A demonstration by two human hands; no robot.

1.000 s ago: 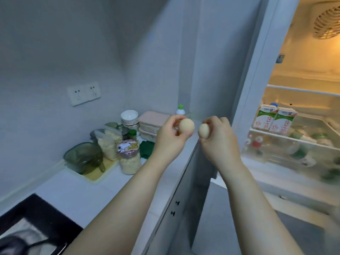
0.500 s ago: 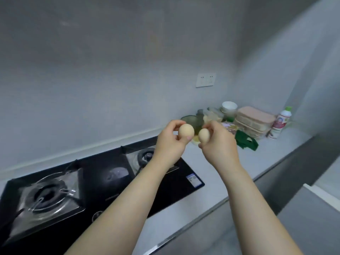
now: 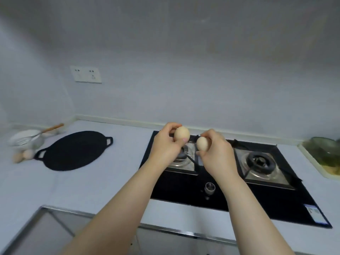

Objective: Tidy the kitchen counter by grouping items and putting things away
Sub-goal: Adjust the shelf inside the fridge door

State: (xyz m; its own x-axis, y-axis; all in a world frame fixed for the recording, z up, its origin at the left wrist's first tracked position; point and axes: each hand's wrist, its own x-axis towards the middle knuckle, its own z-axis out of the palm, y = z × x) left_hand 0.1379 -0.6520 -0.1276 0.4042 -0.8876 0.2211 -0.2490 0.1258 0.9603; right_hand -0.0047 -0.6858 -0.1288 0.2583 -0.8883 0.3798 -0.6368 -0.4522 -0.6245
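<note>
My left hand (image 3: 166, 148) pinches a beige egg (image 3: 181, 133) between thumb and fingers, held upright above the black gas hob (image 3: 276, 197). My right hand (image 3: 216, 155) grips a second, slightly smaller egg (image 3: 202, 143) just to the right of the first; the two eggs are close but apart. Two more eggs (image 3: 25, 155) lie on the white counter (image 3: 92, 181) at the far left, beside a white bowl (image 3: 22, 138) that holds a strainer with a wooden handle (image 3: 52, 128).
A black round griddle pan (image 3: 73, 150) lies flat on the counter left of the hob. The hob has two burners (image 3: 259, 161) and a knob (image 3: 209, 186). A green glass container on a tray (image 3: 325, 153) sits at the right edge. A wall socket (image 3: 86, 74) is upper left.
The view has swung left from the open fridge, past the counter's right end, to the hob and the left counter. Both hands still hold their eggs out in front in the same way.
</note>
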